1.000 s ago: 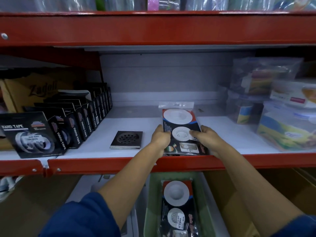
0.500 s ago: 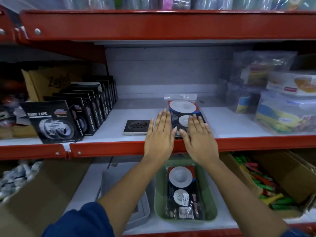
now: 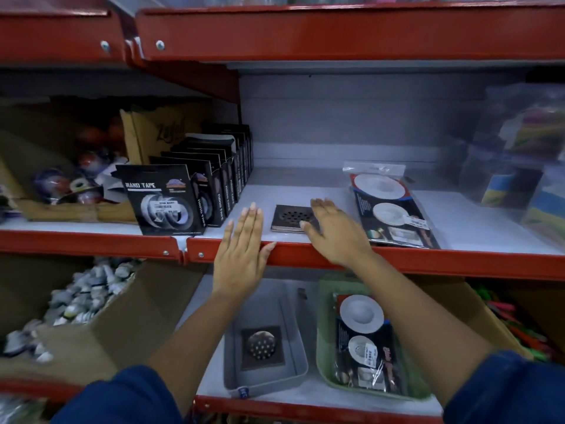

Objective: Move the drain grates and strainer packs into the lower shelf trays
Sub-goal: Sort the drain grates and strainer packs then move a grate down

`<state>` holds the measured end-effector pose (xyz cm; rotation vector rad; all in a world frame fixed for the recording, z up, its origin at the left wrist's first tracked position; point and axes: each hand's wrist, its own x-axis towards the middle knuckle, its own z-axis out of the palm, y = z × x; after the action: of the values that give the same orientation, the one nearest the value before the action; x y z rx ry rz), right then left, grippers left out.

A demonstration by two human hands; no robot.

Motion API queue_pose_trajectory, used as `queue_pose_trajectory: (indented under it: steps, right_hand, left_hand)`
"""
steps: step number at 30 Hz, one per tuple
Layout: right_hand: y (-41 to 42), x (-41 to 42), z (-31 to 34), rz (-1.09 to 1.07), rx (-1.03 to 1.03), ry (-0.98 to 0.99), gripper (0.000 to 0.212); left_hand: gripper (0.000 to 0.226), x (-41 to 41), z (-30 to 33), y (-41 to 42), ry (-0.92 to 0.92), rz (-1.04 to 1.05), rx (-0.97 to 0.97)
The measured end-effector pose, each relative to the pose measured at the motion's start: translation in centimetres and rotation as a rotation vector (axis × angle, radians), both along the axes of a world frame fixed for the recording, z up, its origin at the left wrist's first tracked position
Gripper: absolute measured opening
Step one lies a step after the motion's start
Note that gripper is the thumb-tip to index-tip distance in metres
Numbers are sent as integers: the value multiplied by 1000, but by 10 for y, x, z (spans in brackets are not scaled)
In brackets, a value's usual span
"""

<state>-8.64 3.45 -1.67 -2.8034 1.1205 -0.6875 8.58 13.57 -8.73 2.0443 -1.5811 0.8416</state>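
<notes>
A square metal drain grate lies on the white middle shelf. My right hand hovers over its right edge, fingers spread, holding nothing. My left hand is flat and open just left of the grate, above the red shelf lip. A strainer pack lies on the same shelf to the right. On the lower shelf, a grey tray holds another drain grate, and a green tray beside it holds a strainer pack.
Black nano tape boxes stand in a row left of the grate. Clear plastic containers fill the shelf's right side. Cardboard boxes of small goods sit at lower left and lower right. The red shelf beam crosses between both levels.
Both hands let go of the strainer pack on the middle shelf and moved left to the drain grate. The view shifted left and down, showing the grey tray.
</notes>
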Motion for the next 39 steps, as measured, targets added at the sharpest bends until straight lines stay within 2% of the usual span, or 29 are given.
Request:
queue_pose_trajectory:
  steps: [2, 6, 11, 14, 16, 18, 22, 27, 31, 35, 39]
  right_hand:
    - [-17, 6, 11, 81, 131, 73, 66]
    - [-54, 21, 24, 189, 311, 243, 86]
    - [-87, 28, 27, 180, 516, 248, 110]
    - [-99, 33, 19, 181, 576, 206, 110]
    - [-102, 35, 14, 199, 599, 155, 97]
    - [-102, 36, 13, 237, 607, 108, 85]
    - [-88, 35, 25, 278, 518, 72, 80]
    - [-42, 20, 44, 284, 291, 22, 84]
    - [7, -5, 44, 281, 194, -109, 96]
    - [51, -25, 19, 295, 241, -218, 101]
    - [83, -32, -36, 327, 287, -223, 108]
  left_hand:
    - [65, 20, 0, 5, 1, 13, -32]
    - [62, 38, -4, 3, -88, -13, -70]
    - [58, 45, -17, -7, -131, -27, -247]
    - [59, 48, -22, -10, -180, -35, -301]
    - [59, 50, -23, -12, -196, -39, -325]
    - [59, 51, -23, -13, -212, -37, -342]
    - [59, 52, -24, -15, -245, -30, -364]
    - [58, 51, -23, -15, -261, -22, -369]
    - [58, 51, -22, -16, -257, -4, -359]
    - [58, 51, -24, -17, -271, -1, -350]
    - [57, 53, -24, -17, -309, 38, -356]
